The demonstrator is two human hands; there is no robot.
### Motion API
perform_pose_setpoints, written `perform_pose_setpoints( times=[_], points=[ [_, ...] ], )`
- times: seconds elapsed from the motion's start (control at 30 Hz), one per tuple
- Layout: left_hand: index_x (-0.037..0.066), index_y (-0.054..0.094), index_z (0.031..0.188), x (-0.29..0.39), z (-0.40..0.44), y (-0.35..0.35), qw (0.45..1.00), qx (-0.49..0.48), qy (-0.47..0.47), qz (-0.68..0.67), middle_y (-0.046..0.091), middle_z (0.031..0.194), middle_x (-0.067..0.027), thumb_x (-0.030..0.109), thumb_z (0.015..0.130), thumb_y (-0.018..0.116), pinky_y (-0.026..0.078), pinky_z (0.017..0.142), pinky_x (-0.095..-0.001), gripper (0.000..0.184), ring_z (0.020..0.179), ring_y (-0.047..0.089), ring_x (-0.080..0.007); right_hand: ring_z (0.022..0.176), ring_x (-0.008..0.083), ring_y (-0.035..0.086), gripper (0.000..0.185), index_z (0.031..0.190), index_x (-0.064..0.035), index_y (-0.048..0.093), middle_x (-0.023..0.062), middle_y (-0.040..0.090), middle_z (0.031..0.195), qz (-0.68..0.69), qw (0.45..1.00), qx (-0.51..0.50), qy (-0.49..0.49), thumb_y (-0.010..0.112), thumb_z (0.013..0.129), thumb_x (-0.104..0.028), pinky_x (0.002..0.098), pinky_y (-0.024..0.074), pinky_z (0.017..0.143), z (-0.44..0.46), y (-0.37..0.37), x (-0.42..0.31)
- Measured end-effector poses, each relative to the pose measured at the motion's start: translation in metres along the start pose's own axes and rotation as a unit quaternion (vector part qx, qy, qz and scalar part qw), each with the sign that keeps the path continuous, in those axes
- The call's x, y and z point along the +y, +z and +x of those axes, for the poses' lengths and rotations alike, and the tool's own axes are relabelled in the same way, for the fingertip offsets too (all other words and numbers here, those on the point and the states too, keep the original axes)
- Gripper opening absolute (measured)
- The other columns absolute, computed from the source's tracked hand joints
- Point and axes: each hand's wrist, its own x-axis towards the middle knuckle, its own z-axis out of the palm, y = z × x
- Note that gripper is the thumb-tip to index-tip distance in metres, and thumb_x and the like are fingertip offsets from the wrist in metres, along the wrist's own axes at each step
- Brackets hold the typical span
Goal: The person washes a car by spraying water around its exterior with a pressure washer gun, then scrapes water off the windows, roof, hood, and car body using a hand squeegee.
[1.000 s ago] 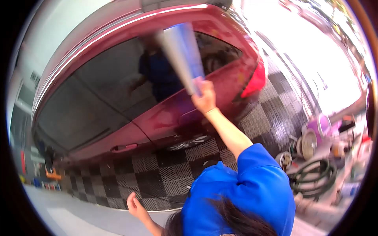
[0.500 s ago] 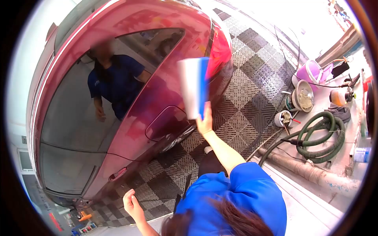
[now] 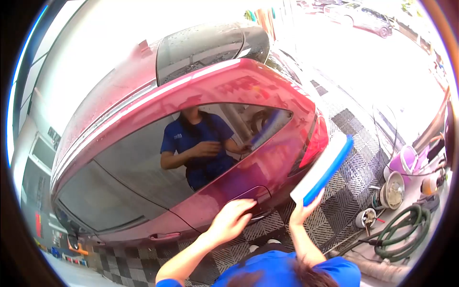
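Note:
A long blue and white tool with a flat, blade-like shape (image 3: 321,171) is held in my right hand (image 3: 304,210), my fingers closed round its lower end. It slants up and to the right, beside the red tail light (image 3: 316,143). My left hand (image 3: 233,219) is empty, its fingers spread and slightly bent, in front of the lower side of the dark red car (image 3: 210,209). The car's dark side window (image 3: 138,167) reflects a person in a blue shirt.
A black and grey tiled floor (image 3: 330,205) runs alongside the car. At the right lie a coiled green hose (image 3: 404,234), a purple bucket (image 3: 404,160) and a white tub (image 3: 393,191). Other cars (image 3: 358,16) stand outside.
My right hand has moved right and down with the tool, away from the car's side. My left hand has risen and moved right, towards the car. The view has shifted, showing more roof.

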Motion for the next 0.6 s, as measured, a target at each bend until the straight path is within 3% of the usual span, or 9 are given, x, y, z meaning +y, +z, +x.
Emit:
perform_pose_setpoints(
  times=[0.17, 0.2, 0.23, 0.27, 0.33, 0.37, 0.47, 0.53, 0.6],
  points=[
    [-0.003, 0.027, 0.140, 0.038, 0.122, -0.008, 0.988, -0.058, 0.108, -0.097, 0.042, 0.132, -0.0261, 0.027, 0.079, 0.072, 0.037, 0.103, -0.0399, 0.081, 0.123, 0.044, -0.0359, 0.136, 0.0320, 0.026, 0.079, 0.146, 0.0040, 0.013, 0.0227, 0.019, 0.149, 0.112, 0.965, -0.207, -0.114, 0.062, 0.088, -0.020, 0.0399, 0.0229, 0.111, 0.030, 0.076, -0.134],
    [-0.002, 0.038, 0.131, 0.056, 0.137, -0.015, 0.981, 0.063, 0.045, -0.177, 0.050, 0.111, -0.0230, 0.022, 0.076, 0.073, 0.046, 0.090, -0.0405, 0.070, 0.107, 0.053, -0.0353, 0.136, 0.0321, 0.027, 0.081, 0.146, 0.0033, 0.012, 0.0234, 0.019, 0.149, 0.089, 0.946, -0.251, -0.182, 0.063, 0.089, -0.022, 0.0400, 0.0243, 0.110, 0.042, 0.087, -0.136],
    [-0.003, 0.036, 0.132, 0.061, 0.161, -0.038, 0.982, 0.026, -0.011, -0.186, 0.049, 0.121, -0.0195, 0.016, 0.071, 0.074, 0.043, 0.096, -0.0383, 0.074, 0.112, 0.052, -0.0273, 0.137, 0.0321, 0.027, 0.078, 0.148, 0.0025, 0.011, 0.0223, 0.016, 0.152, 0.186, 0.913, -0.289, -0.220, 0.058, 0.089, -0.018, 0.0404, 0.0255, 0.110, 0.059, 0.097, -0.148],
    [-0.002, 0.041, 0.127, 0.048, 0.189, -0.055, 0.991, 0.077, 0.087, -0.073, 0.053, 0.114, -0.0164, 0.014, 0.073, 0.071, 0.045, 0.092, -0.0378, 0.065, 0.108, 0.055, -0.0259, 0.139, 0.0297, 0.026, 0.074, 0.148, 0.0029, 0.014, 0.0193, 0.020, 0.152, 0.207, 0.901, -0.346, -0.158, 0.051, 0.085, -0.009, 0.0398, 0.0282, 0.108, 0.080, 0.107, -0.168],
    [-0.001, 0.042, 0.126, 0.047, 0.249, -0.092, 0.989, 0.132, 0.042, -0.059, 0.061, 0.106, -0.0214, 0.013, 0.077, 0.063, 0.048, 0.087, -0.0379, 0.056, 0.099, 0.062, -0.0299, 0.137, 0.0258, 0.030, 0.074, 0.146, 0.0048, 0.019, 0.0168, 0.029, 0.149, 0.298, 0.841, -0.413, -0.183, 0.046, 0.077, -0.003, 0.0379, 0.0309, 0.106, 0.130, 0.136, -0.181],
    [-0.001, 0.042, 0.128, 0.050, 0.277, -0.116, 0.985, 0.126, 0.030, -0.112, 0.061, 0.108, -0.0242, 0.011, 0.076, 0.060, 0.048, 0.087, -0.0375, 0.056, 0.100, 0.063, -0.0325, 0.132, 0.0243, 0.037, 0.074, 0.145, 0.0051, 0.023, 0.0152, 0.037, 0.144, 0.278, 0.860, -0.386, -0.184, 0.046, 0.075, 0.000, 0.0365, 0.0345, 0.103, 0.149, 0.151, -0.185],
    [0.001, 0.048, 0.129, 0.007, 0.374, -0.158, 0.981, 0.145, 0.072, 0.107, 0.064, 0.105, -0.0249, 0.025, 0.074, 0.061, 0.047, 0.090, -0.0379, 0.061, 0.104, 0.061, -0.0346, 0.127, 0.0268, 0.042, 0.062, 0.137, 0.0054, 0.039, 0.0167, 0.043, 0.140, 0.143, 0.916, -0.282, -0.247, 0.047, 0.076, -0.002, 0.0363, 0.0331, 0.105, 0.212, 0.199, -0.156],
    [0.006, 0.055, 0.128, -0.004, 0.394, -0.206, 0.996, 0.023, -0.049, 0.074, 0.063, 0.112, -0.0224, 0.027, 0.075, 0.063, 0.046, 0.091, -0.0361, 0.058, 0.104, 0.062, -0.0327, 0.128, 0.0328, 0.040, 0.058, 0.134, 0.0055, 0.041, 0.0199, 0.047, 0.135, 0.034, 0.934, -0.208, -0.290, 0.048, 0.077, -0.003, 0.0401, 0.0264, 0.110, 0.253, 0.225, -0.117],
    [0.008, 0.057, 0.127, -0.029, 0.382, -0.251, 0.987, 0.040, -0.048, 0.148, 0.064, 0.113, -0.0184, 0.027, 0.076, 0.064, 0.046, 0.092, -0.0342, 0.055, 0.103, 0.062, -0.0281, 0.129, 0.0352, 0.038, 0.059, 0.135, 0.0054, 0.039, 0.0222, 0.045, 0.136, -0.073, 0.933, -0.192, -0.295, 0.050, 0.079, -0.005, 0.0415, 0.0253, 0.110, 0.281, 0.236, -0.078]
  ],
)
